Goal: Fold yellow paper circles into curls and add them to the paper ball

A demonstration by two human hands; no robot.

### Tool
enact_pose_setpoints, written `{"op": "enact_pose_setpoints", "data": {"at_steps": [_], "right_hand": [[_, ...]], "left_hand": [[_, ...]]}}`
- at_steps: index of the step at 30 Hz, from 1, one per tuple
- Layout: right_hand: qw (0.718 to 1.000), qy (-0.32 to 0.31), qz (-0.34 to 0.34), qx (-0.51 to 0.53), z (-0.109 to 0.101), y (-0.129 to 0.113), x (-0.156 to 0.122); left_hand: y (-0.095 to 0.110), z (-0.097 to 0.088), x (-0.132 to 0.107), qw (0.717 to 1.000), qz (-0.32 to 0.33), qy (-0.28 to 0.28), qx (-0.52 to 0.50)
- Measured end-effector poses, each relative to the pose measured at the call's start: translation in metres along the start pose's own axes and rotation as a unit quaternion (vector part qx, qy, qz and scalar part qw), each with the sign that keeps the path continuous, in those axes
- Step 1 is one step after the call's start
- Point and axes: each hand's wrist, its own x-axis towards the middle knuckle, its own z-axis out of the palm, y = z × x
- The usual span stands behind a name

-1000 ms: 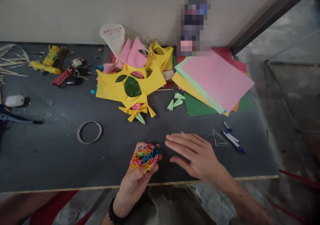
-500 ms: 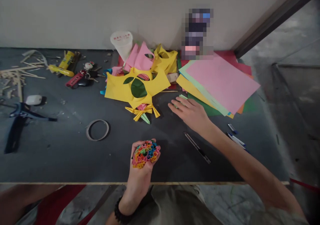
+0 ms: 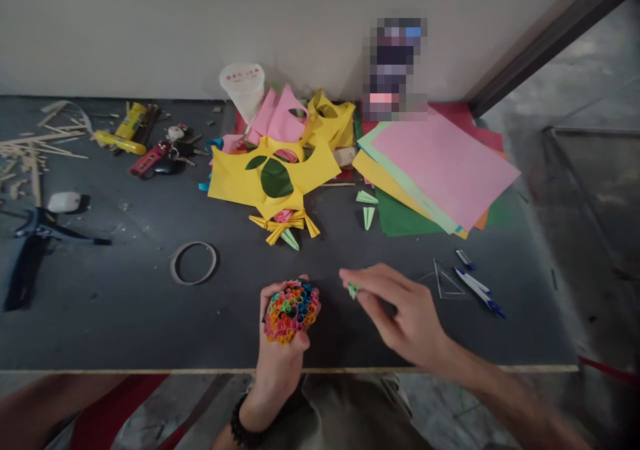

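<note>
My left hand [image 3: 280, 357] is wrapped round a tight bundle of rolled paper cones [image 3: 293, 310], pink, orange, blue, green and yellow, their open ends facing up. To its right, my right hand [image 3: 400, 310] pinches a small light green paper cone [image 3: 353, 291] between thumb and fingertips, just apart from the bundle. Two more folded light green pieces [image 3: 369, 218] lie on the table beyond. Yellow cones [image 3: 280, 227] and a green one sit below a cut yellow sheet [image 3: 230, 180] with holes and a dark green leaf-shaped gap.
Coloured paper sheets [image 3: 440, 163] are stacked at the right, near a compass [image 3: 477, 290] and a set square [image 3: 445, 283]. A tape ring [image 3: 175, 273], a glue gun [image 3: 30, 250], keys [image 3: 183, 150], wood sticks [image 3: 35, 147] and a cup [image 3: 243, 90] lie left and behind.
My right hand has come back toward me from the light green pieces, now with one of them in its fingertips. My left hand stays in place with the bundle.
</note>
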Motion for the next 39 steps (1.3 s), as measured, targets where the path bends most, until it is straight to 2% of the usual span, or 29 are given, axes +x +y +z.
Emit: {"op": "enact_pose_setpoints", "data": {"at_steps": [4,8,16,23,29,32,36,39], "right_hand": [[0.997,-0.018,0.020,0.074,0.023,-0.018,-0.027],[0.992,0.035,0.055,0.111,0.044,-0.019,-0.039],[0.986,0.091,0.053,0.130,0.071,-0.019,-0.054],[0.986,0.132,0.063,0.075,0.072,-0.016,-0.054],[0.990,0.108,0.078,-0.051,0.064,-0.001,-0.045],[0.991,0.113,0.067,-0.032,0.065,-0.004,-0.047],[0.993,0.111,0.020,0.023,0.073,-0.021,-0.053],[0.991,0.120,0.024,0.048,0.082,-0.032,-0.055]], "left_hand": [[-0.004,-0.002,-0.002,0.999,0.019,-0.021,0.022],[-0.007,-0.003,-0.006,0.998,0.038,-0.031,0.043],[-0.006,-0.001,-0.006,0.994,0.081,-0.033,0.061],[-0.009,-0.004,-0.009,0.992,0.086,-0.017,0.087],[-0.008,0.000,-0.006,0.992,0.089,0.006,0.085],[-0.008,0.001,-0.007,0.993,0.090,0.020,0.079],[-0.009,0.002,-0.009,0.992,0.106,0.028,0.056],[-0.010,0.003,-0.010,0.992,0.105,0.034,0.059]]}}
